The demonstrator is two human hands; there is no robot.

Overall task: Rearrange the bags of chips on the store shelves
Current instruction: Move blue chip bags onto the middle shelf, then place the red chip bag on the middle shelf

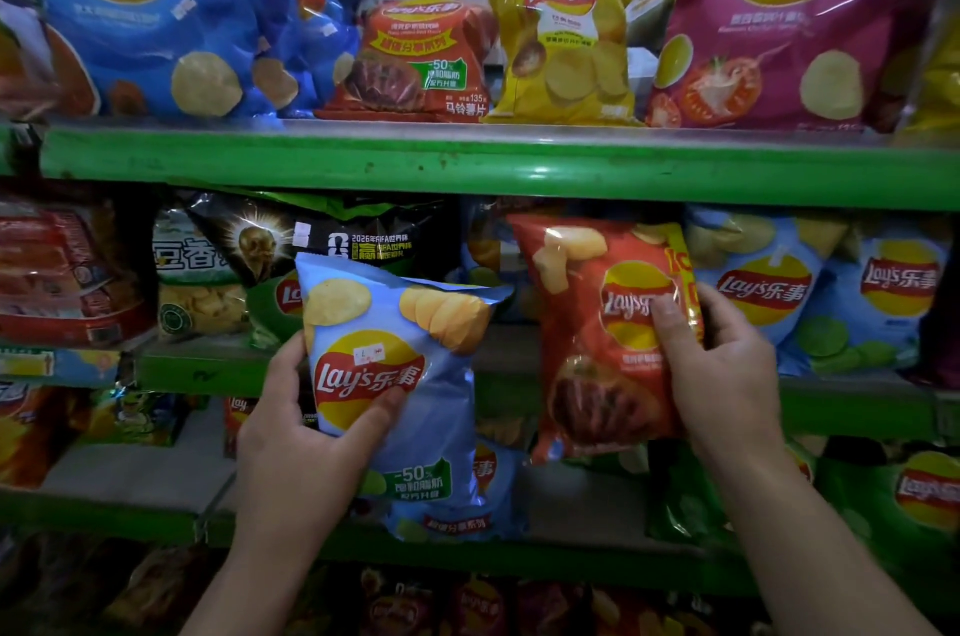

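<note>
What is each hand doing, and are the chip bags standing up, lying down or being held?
Left hand: gripping the light blue bag.
Right hand: gripping the red bag.
Light blue bag: held up, tilted, off the shelf.
Red bag: held upright before the middle shelf.
Yellow bag: standing on the top shelf.
Pink bag: standing on the top shelf.

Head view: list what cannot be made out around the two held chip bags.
- Light blue bag: its back and lower left edge, covered by the left hand.
- Red bag: flavour text blurred; right edge under the right hand.
- Price sticker on the light blue bag: too small to read.
- Bottom shelf bags: dark, blurred, cut by the frame edge.
- Blue bags behind the right hand: partly hidden.
</note>
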